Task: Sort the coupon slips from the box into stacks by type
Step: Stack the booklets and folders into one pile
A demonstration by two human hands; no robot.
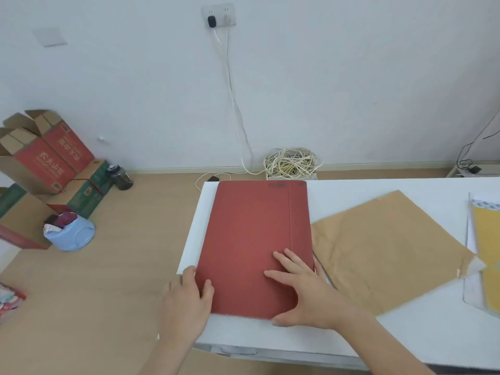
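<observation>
left hand grips the near left edge of the flat red box, thumb on top and fingers curled round the side. right hand lies flat on the box by its near right corner, fingers straight and spread, holding nothing. the box lies shut at the left end of the white worktop, with a brown paper envelope just beside it on the right. no coupon slips show; they are presumably still inside. the step in hand looks like opening the box, so sorting has not begun. the next move calls for lifting the cover while one hand steadies the base, then finding bare worktop for the stacks.
</observation>
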